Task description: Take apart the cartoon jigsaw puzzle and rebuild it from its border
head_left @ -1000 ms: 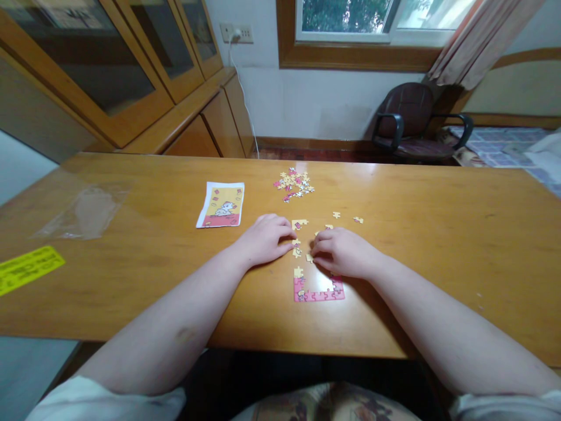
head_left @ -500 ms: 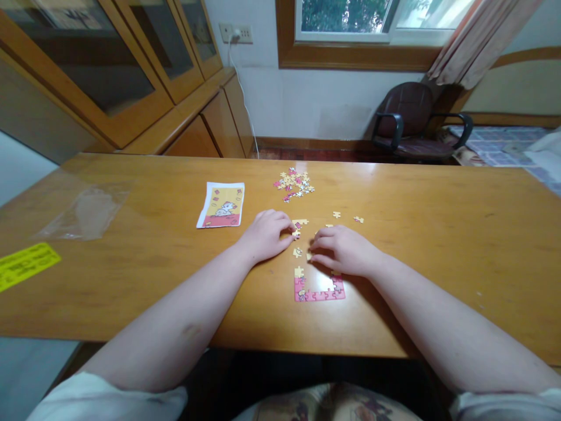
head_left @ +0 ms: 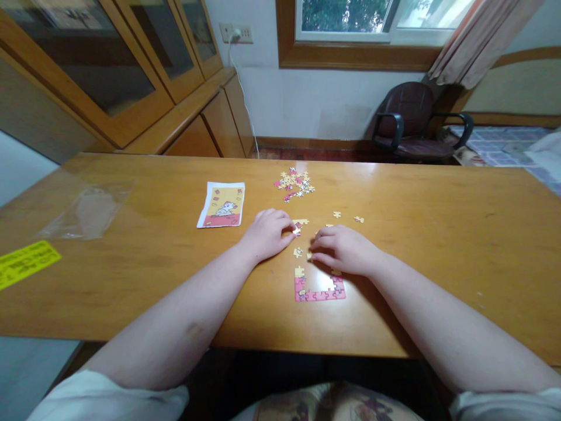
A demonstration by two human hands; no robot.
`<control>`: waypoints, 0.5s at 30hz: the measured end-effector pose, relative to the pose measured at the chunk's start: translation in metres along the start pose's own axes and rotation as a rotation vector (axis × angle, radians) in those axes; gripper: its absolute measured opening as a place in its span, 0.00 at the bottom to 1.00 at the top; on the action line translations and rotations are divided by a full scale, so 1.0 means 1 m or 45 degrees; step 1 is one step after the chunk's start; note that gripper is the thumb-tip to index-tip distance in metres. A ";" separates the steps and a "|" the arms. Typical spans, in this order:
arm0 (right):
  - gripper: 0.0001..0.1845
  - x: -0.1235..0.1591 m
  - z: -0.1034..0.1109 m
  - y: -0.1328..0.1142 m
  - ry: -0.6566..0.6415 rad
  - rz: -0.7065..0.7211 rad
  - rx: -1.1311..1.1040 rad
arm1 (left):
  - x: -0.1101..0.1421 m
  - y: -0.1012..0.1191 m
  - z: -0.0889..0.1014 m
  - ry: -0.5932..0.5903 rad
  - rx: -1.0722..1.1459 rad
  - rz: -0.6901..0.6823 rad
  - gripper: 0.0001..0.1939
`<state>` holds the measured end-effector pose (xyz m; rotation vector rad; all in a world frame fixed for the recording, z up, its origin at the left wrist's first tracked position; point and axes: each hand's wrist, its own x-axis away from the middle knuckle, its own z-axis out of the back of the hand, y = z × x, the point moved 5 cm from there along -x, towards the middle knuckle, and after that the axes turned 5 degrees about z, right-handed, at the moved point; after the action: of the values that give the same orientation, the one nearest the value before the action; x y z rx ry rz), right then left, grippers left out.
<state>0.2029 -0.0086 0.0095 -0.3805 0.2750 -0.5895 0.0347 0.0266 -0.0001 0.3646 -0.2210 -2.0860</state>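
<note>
My left hand (head_left: 272, 233) pinches a small puzzle piece (head_left: 297, 232) at its fingertips, right below the yellow corner pieces (head_left: 301, 221). My right hand (head_left: 339, 250) rests to the right, thumb and fingers closed on a yellow puzzle piece (head_left: 309, 256) that is mostly covered. Between the hands and slightly nearer lies a loose yellow puzzle piece (head_left: 298, 252). Closer to me, joined pink edge pieces (head_left: 319, 296) form a U shape, with a yellow piece (head_left: 299, 272) atop the left side. My right hand partly hides pieces along the right side.
A pile of loose puzzle pieces (head_left: 294, 183) lies farther back. Two single pieces (head_left: 337, 214) sit right of it. Left of my hands is a picture card (head_left: 222, 204) with a white animal. A clear plastic bag (head_left: 87, 211) and a yellow strip (head_left: 28, 263) are at far left.
My left hand has moved slightly away from me, bringing its piece up against the corner pieces and leaving another yellow piece behind. My right hand has barely shifted.
</note>
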 end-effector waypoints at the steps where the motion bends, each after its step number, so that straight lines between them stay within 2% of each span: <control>1: 0.13 0.000 0.000 0.000 0.000 0.000 -0.002 | 0.000 0.000 0.000 0.000 0.002 0.001 0.09; 15: 0.13 0.000 0.001 -0.002 0.005 -0.001 0.007 | 0.002 0.003 0.004 0.003 -0.015 -0.021 0.11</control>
<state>0.2022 -0.0096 0.0115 -0.3745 0.2773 -0.5920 0.0348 0.0236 0.0040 0.3628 -0.2048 -2.1022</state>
